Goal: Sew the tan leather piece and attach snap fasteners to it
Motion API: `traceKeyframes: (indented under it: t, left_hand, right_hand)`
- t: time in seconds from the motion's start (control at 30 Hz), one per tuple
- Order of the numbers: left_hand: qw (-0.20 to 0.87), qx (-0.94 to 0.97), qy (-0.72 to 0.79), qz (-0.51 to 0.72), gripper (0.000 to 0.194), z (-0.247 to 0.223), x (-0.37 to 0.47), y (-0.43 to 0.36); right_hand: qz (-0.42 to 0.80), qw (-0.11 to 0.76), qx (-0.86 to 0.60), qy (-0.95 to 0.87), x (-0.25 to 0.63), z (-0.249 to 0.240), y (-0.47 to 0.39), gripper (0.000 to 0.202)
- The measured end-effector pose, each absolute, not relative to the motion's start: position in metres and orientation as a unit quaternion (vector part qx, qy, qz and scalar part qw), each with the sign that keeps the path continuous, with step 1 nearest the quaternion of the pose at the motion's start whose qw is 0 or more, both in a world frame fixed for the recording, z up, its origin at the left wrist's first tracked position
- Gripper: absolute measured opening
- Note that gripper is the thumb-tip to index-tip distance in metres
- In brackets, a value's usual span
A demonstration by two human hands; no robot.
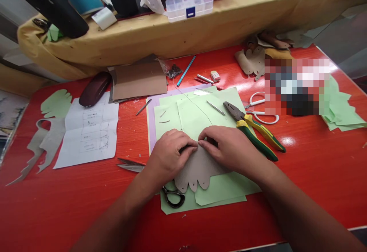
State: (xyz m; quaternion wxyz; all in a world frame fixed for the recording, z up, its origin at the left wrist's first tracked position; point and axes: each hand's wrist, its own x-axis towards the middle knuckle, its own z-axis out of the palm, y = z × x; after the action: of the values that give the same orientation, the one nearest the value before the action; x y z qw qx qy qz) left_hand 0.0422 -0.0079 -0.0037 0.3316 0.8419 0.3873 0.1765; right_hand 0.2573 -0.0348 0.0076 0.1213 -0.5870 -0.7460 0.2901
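Note:
Both my hands meet at the top edge of a grey-brown leather piece [195, 170] with rounded, punched tabs along its lower edge. My left hand [172, 151] pinches that edge between thumb and fingers. From the other side my right hand [226, 143] pinches it too, the fingertips nearly touching. A thin dark thread [197, 107] runs up from near my right fingers across light green paper sheets [169, 110]. Under my left wrist lie black-handled scissors [174, 198], partly hidden. Green-and-yellow pliers [255, 131] rest beside my right hand.
White-handled scissors [265, 117] lie beyond the pliers. A folded sketch sheet [88, 141], leather offcuts [53, 137] and a dark case [94, 89] are at left. Brown sheets [139, 80], a blue pen [186, 70] and an eraser [215, 76] lie behind. A clear compartment box [189, 5] stands on the raised ledge.

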Motion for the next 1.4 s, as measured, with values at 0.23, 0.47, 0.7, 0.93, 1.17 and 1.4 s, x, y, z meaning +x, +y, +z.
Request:
traceKeyframes:
  t: [0.23,0.47,0.7,0.93,1.17,1.4]
  left_hand:
    - [0.331,0.834,0.407,0.168,0.01,-0.0042,0.0415,-0.0089]
    - [0.322,0.843,0.394,0.175,0.012,-0.003,0.0415,-0.0085]
    - [0.327,0.841,0.393,0.178,0.013,-0.0037,0.0416,-0.0083]
    - [0.362,0.812,0.426,0.17,0.011,-0.0021,0.0416,-0.0072]
    - [0.406,0.767,0.458,0.192,0.01,0.0048,0.0426,-0.0063]
    - [0.324,0.84,0.395,0.184,0.014,-0.0036,0.0437,-0.0102]
  right_hand:
    - [0.292,0.117,-0.588,-0.745,0.2569,0.0081,-0.0354,0.011]
    - [0.309,0.119,-0.588,-0.738,0.2596,0.0096,-0.0343,0.014]
    - [0.305,0.122,-0.587,-0.74,0.2582,0.0099,-0.0351,0.012]
    - [0.296,0.113,-0.593,-0.741,0.2551,0.0097,-0.0349,0.008]
    - [0.29,0.106,-0.603,-0.736,0.2526,0.0116,-0.0364,0.009]
    - [0.286,0.111,-0.599,-0.739,0.253,0.0115,-0.0364,0.01]
